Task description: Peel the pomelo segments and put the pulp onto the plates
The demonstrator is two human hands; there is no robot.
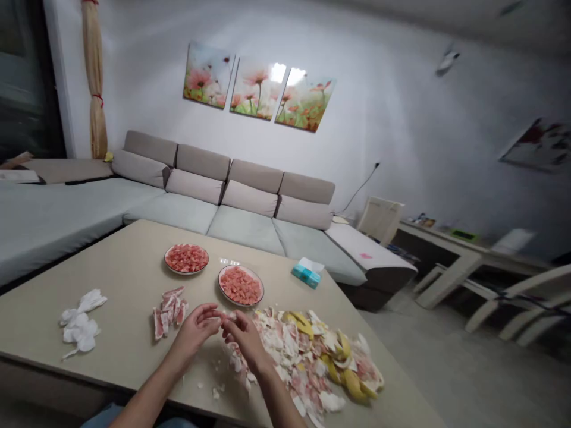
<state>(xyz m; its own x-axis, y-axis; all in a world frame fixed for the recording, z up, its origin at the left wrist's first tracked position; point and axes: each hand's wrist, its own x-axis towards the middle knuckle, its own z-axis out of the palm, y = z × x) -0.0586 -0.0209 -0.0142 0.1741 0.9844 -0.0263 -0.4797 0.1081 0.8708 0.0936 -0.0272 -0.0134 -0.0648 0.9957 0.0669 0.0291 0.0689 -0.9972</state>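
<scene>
My left hand point(200, 328) and my right hand point(245, 336) meet over the table, fingertips pinched together. Between them is a small pinkish piece point(223, 316), which looks like pomelo flesh, partly hidden by the fingers. Left of my left hand lie several pale-skinned pomelo segments point(169, 309). A plate of pink pomelo pieces point(241, 285) stands just beyond the hands, and a second plate of redder pieces point(186, 258) is farther back to the left. Beside and under my right forearm spreads a heap of white and pink peelings point(289, 351) with yellow rind point(354, 383).
Crumpled white tissues point(82, 324) lie at the left of the table point(129, 261). A blue tissue pack point(307, 273) sits near its far right edge. Small white scraps point(217, 392) dot the near side. A grey sofa point(243, 229) runs behind; chairs point(530, 297) stand at right.
</scene>
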